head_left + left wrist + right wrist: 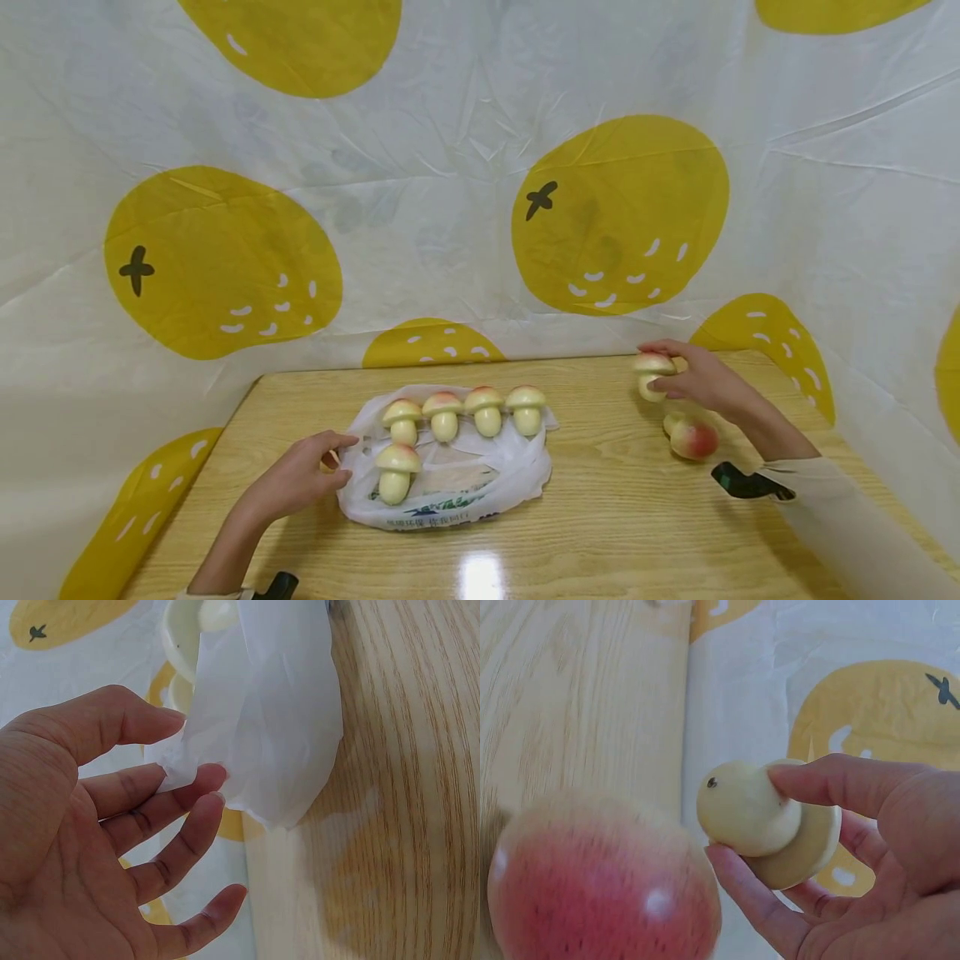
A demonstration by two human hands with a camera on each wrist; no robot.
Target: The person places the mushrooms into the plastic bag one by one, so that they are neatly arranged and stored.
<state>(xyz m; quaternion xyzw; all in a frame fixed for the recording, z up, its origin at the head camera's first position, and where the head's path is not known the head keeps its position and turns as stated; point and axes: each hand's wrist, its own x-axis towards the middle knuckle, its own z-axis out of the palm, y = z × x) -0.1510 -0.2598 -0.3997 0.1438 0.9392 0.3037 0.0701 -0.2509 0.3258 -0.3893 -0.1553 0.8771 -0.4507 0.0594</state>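
Observation:
A toy mushroom [746,810] with a pale stem and pink-tinged cap is pinched between the thumb and fingers of my right hand [697,379], at the back right of the table. Close below it lies another toy mushroom [693,437] on its side, its red cap toward me; that cap fills the lower left of the right wrist view. My left hand [303,475] is at the left edge of a white plastic bag [525,483], thumb and fingers apart, fingertips right at the thin film. On the bag several mushrooms [487,411] form a row, with one mushroom [395,475] in front.
The wooden table [600,517] ends at the back against a hanging white sheet [450,250] printed with yellow fruit. Bare wood lies between the bag and the right-hand mushrooms. Printed green and blue lettering shows along the bag's front.

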